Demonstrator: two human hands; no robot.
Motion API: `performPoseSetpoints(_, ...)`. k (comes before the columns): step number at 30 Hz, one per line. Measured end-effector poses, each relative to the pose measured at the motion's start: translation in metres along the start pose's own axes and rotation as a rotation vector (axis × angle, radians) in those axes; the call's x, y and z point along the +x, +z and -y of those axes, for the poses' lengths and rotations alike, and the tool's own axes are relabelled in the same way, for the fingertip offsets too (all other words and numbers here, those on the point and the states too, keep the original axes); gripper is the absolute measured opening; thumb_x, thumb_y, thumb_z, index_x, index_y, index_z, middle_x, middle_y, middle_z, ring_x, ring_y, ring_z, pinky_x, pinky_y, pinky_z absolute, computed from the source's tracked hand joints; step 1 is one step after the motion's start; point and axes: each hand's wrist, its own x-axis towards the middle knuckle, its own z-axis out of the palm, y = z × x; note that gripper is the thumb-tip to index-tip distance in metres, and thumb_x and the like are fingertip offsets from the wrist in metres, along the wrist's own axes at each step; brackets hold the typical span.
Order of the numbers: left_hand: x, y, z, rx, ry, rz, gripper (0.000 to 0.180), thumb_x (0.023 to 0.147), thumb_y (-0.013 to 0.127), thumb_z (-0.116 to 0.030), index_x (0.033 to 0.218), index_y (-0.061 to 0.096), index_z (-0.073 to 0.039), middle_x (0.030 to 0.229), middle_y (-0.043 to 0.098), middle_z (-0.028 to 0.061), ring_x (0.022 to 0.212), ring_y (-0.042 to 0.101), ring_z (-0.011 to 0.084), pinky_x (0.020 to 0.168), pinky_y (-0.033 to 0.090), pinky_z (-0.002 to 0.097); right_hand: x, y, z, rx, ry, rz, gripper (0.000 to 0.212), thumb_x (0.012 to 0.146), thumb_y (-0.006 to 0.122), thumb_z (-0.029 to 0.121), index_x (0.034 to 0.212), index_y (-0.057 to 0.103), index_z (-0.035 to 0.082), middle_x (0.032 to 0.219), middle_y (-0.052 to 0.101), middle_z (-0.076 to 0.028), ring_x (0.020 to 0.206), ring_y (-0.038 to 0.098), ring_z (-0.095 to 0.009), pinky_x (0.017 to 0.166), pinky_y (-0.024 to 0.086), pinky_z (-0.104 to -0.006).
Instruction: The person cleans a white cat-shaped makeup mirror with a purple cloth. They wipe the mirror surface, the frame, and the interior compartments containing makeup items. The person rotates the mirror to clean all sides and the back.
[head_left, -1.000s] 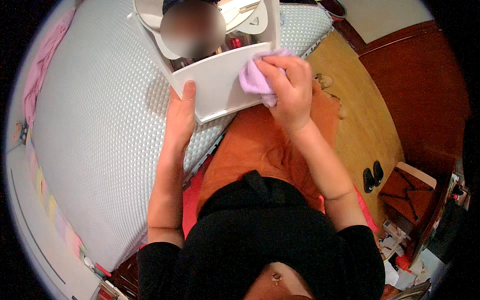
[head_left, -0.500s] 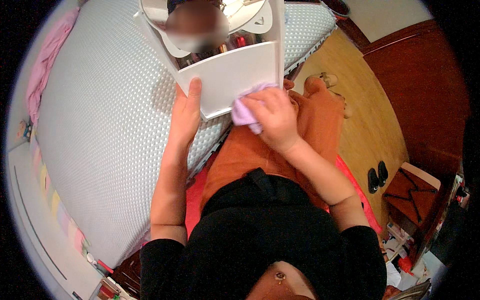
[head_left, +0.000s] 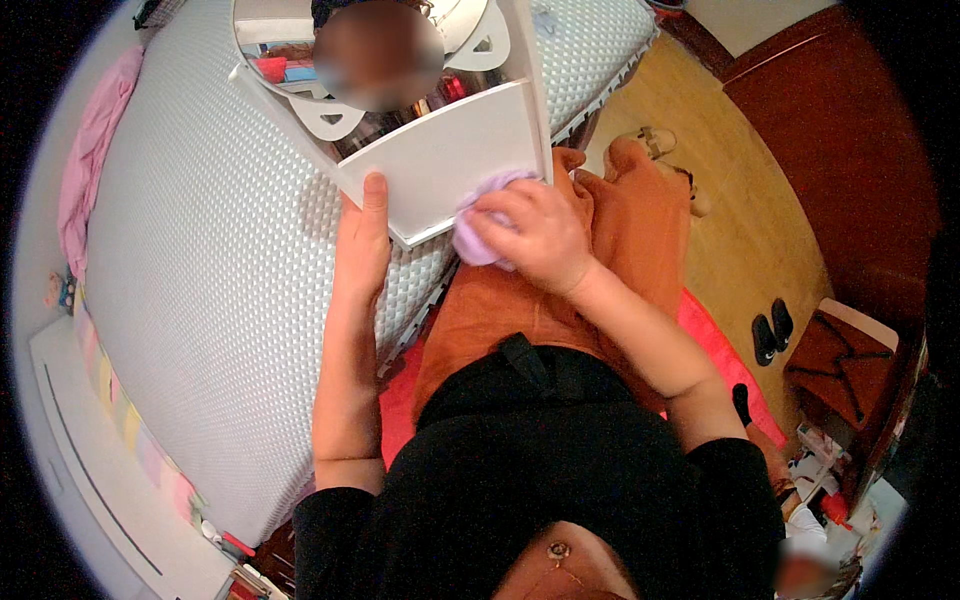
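Note:
A white cosmetics organizer (head_left: 440, 160) with a round mirror (head_left: 275, 45) on top tilts over the edge of the bed. Several small cosmetic items (head_left: 452, 88) stand inside, behind its front panel. My left hand (head_left: 362, 235) grips its lower left corner, thumb on the front panel and fingers hidden behind. Bunched under the fingers of my right hand (head_left: 535, 230) is a lilac cloth (head_left: 475, 245), pressed against the lower right part of the panel.
The bed (head_left: 220, 230) with a pale textured cover fills the left, a pink cloth (head_left: 100, 160) at its far side. Beige shoes (head_left: 655, 142) and black slippers (head_left: 773, 332) are on the wooden floor (head_left: 740, 210). A brown stool-like piece (head_left: 840, 365) stands at the right.
The organizer and both hands appear slightly further left in view. The right hand with the cloth has shifted a little along the lower right of the panel; the left keeps its hold.

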Motion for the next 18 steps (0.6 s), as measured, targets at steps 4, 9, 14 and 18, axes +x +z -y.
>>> performPoseSetpoints(4, -0.004, 0.002, -0.019, -0.025, -0.209, -0.042, 0.080, 0.104, 0.040, -0.062, 0.152, 0.034, 0.001, 0.141, 0.053, 0.0177, 0.124, 0.057, 0.0291, 0.102, 0.049, 0.0399, -0.010, -0.017, -0.017, -0.059, 0.111, -0.026, 0.033, 0.076, 0.069, 0.016, 0.108, 0.074, 0.017, 0.111, 0.066, -0.002, 0.101, 0.060, -0.027, 0.088, 0.051, -0.0400)
performPoseSetpoints(9, 0.009, -0.004, -0.002, -0.037, -0.040, 0.003, 0.078, 0.105, 0.039, -0.061, 0.151, 0.035, 0.002, 0.142, 0.053, 0.0177, 0.123, 0.058, 0.0290, 0.104, 0.048, 0.0420, 0.001, 0.000, 0.014, 0.009, 0.162, -0.056, 0.032, 0.079, 0.067, 0.015, 0.111, 0.072, 0.013, 0.111, 0.066, -0.004, 0.104, 0.059, -0.029, 0.090, 0.051, -0.0400)
performPoseSetpoints(14, 0.000, 0.000, -0.013, -0.115, -0.122, 0.005, 0.079, 0.105, 0.039, -0.062, 0.149, 0.038, 0.004, 0.144, 0.052, 0.0183, 0.126, 0.056, 0.0286, 0.107, 0.046, 0.0428, 0.017, 0.028, 0.041, 0.167, 0.067, -0.046, 0.027, 0.079, 0.067, 0.016, 0.106, 0.071, 0.012, 0.111, 0.066, -0.004, 0.100, 0.060, -0.026, 0.086, 0.054, -0.0368)
performPoseSetpoints(18, -0.006, 0.001, -0.019, -0.120, -0.114, 0.028, 0.081, 0.104, 0.039, -0.062, 0.148, 0.038, 0.005, 0.145, 0.050, 0.0186, 0.130, 0.053, 0.0297, 0.109, 0.044, 0.0437, 0.000, 0.002, 0.016, 0.143, 0.088, -0.095, 0.027, 0.079, 0.068, 0.017, 0.105, 0.073, 0.011, 0.113, 0.067, -0.004, 0.099, 0.061, -0.025, 0.085, 0.053, -0.0375)
